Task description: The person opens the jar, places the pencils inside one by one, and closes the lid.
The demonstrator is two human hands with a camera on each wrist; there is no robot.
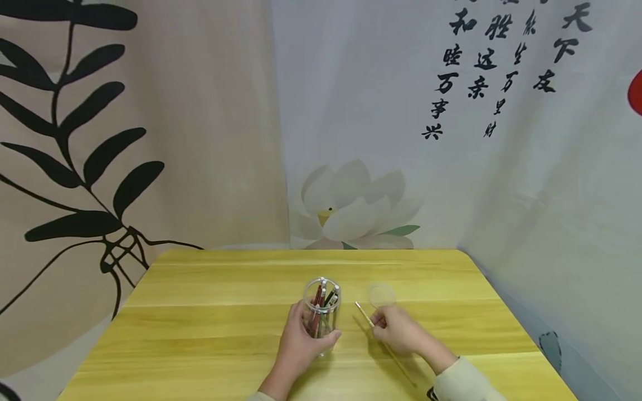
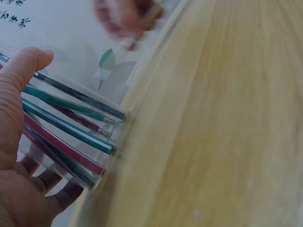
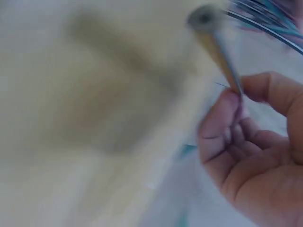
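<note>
My left hand (image 1: 301,341) grips a clear cylindrical jar (image 1: 322,309), fingers and thumb wrapped round its side. Inside stand several pencils (image 2: 71,142) in red, green and dark colours; their lower ends show through the jar's bottom part in the left wrist view. To the right of the jar, my right hand (image 1: 398,329) pinches a yellowish pencil (image 1: 401,367) between thumb and fingertips. This pencil slants, its pale tip toward the jar and its other end toward me. In the right wrist view the pencil's near end (image 3: 206,19) is flat with a dark core.
A clear round lid (image 1: 382,294) lies on the wooden table (image 1: 210,312) just beyond my right hand. Behind the table's far edge hangs a cloth backdrop (image 1: 371,100) with a printed flower, leaves and writing.
</note>
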